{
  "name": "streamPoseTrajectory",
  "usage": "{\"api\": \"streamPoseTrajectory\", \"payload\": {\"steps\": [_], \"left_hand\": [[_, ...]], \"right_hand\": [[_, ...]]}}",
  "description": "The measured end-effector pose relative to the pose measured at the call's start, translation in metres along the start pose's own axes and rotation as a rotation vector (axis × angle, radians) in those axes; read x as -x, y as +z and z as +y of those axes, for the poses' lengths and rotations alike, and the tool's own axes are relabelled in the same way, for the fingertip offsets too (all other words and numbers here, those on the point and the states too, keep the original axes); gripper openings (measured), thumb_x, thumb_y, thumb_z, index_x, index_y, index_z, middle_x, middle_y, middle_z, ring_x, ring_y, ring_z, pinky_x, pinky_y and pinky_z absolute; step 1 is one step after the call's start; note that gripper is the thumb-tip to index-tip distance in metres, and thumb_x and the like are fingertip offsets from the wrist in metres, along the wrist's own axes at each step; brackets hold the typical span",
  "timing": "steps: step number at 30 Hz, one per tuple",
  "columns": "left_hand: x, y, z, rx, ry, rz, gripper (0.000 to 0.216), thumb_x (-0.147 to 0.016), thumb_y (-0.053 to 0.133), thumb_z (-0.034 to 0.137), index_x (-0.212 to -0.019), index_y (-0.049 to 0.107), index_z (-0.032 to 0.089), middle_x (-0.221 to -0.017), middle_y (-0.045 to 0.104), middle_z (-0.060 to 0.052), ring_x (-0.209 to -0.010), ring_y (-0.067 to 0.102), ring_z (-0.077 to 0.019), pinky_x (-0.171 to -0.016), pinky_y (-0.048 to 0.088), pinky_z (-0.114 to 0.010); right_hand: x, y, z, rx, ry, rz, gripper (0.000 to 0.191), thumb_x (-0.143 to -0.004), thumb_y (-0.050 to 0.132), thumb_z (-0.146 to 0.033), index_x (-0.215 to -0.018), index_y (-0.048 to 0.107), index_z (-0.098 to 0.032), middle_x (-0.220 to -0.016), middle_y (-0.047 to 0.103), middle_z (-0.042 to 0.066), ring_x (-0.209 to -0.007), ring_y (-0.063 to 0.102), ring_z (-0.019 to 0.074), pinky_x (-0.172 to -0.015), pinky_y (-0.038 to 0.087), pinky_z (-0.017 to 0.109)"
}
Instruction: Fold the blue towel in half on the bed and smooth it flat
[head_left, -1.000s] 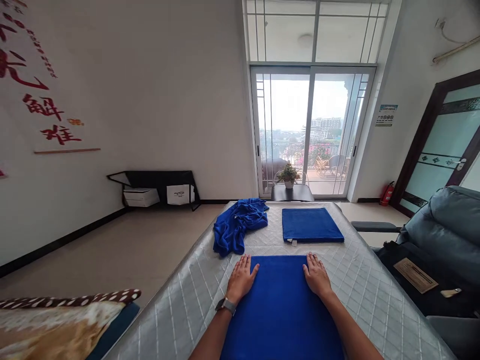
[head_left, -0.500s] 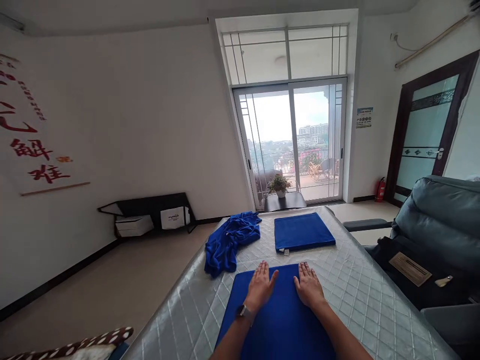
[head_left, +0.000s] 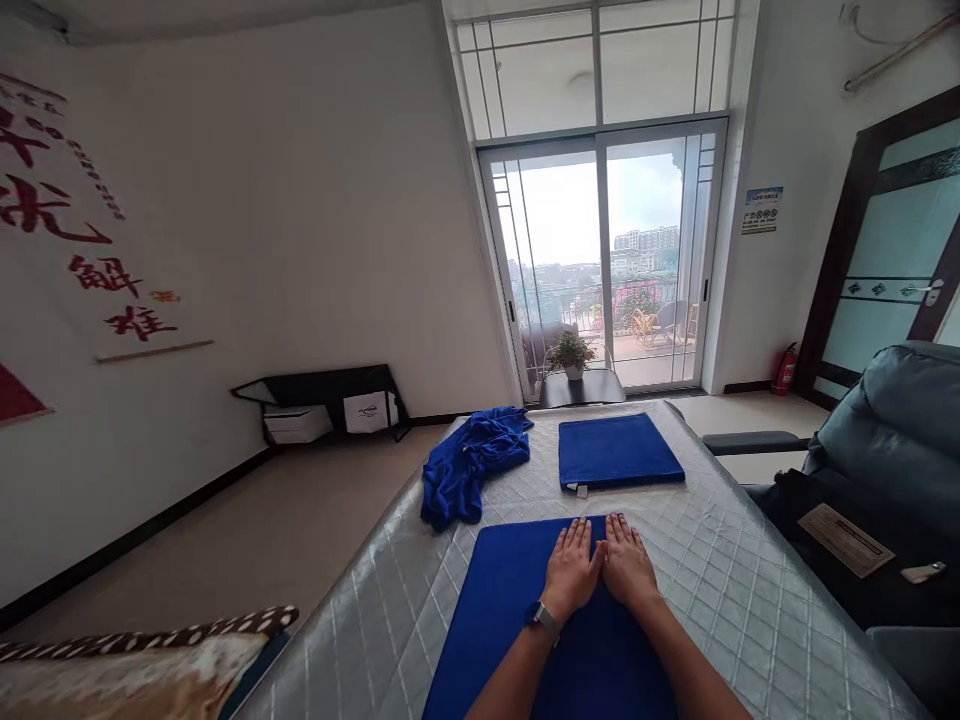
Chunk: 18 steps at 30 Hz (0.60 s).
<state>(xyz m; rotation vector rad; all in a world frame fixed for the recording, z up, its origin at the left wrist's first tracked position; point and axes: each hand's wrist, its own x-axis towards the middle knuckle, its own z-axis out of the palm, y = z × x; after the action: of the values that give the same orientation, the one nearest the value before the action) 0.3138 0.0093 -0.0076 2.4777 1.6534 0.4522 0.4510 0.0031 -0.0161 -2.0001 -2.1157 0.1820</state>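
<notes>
Left hand (head_left: 571, 572): flattened grip on near blue cloth (head_left: 496, 592)
Right hand (head_left: 629, 566): flattened alongside
Far left: crumpled cloth (head_left: 474, 462)
Far right: folded cloth (head_left: 621, 450)

The left hand (head_left: 571, 572) and the right hand (head_left: 628, 568) are set side by side, palms turned down and laid flat, with the fingers (head_left: 577, 535) stretched toward the far side and pressed closely together. The left thumb (head_left: 599, 553) is angled to the right, against the right hand; the right thumb cannot be clearly made out. The left forearm (head_left: 510, 672) is slanted from the near side toward the far right, the right forearm (head_left: 686, 645) toward the far left, and both are left bare.
</notes>
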Motion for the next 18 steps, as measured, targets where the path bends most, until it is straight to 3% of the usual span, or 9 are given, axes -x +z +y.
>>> {"api": "streamPoseTrajectory", "payload": {"steps": [4, 13, 18], "left_hand": [[0.013, -0.015, -0.035, -0.123, -0.079, 0.018, 0.077, -0.102, 0.011, 0.061, -0.156, 0.037, 0.012, -0.162, 0.037, -0.012, -0.153, 0.027, -0.0252, -0.125, 0.026, -0.046], [0.051, -0.034, -0.143, -0.227, -0.215, 0.104, 0.077, -0.102, 0.015, 0.062, -0.155, 0.038, 0.012, -0.16, 0.04, -0.014, -0.15, 0.033, -0.0274, -0.123, 0.029, -0.048], [0.061, -0.033, -0.165, -0.196, -0.26, 0.171, 0.078, -0.101, 0.017, 0.064, -0.157, 0.035, 0.012, -0.161, 0.039, -0.015, -0.15, 0.034, -0.0275, -0.121, 0.032, -0.048]], "right_hand": [[-0.001, -0.004, -0.001, -0.013, 0.01, -0.003, 0.068, -0.101, 0.023, -0.04, -0.159, 0.024, -0.005, -0.167, 0.019, 0.013, -0.156, 0.012, 0.0232, -0.125, 0.01, 0.042], [-0.002, -0.001, 0.002, -0.011, 0.001, -0.002, 0.068, -0.101, 0.023, -0.042, -0.16, 0.023, -0.006, -0.167, 0.02, 0.012, -0.156, 0.011, 0.0224, -0.125, 0.008, 0.041], [-0.003, 0.001, 0.004, 0.004, -0.005, 0.001, 0.069, -0.101, 0.023, -0.043, -0.16, 0.023, -0.007, -0.167, 0.021, 0.011, -0.156, 0.01, 0.0218, -0.126, 0.008, 0.041]]}}
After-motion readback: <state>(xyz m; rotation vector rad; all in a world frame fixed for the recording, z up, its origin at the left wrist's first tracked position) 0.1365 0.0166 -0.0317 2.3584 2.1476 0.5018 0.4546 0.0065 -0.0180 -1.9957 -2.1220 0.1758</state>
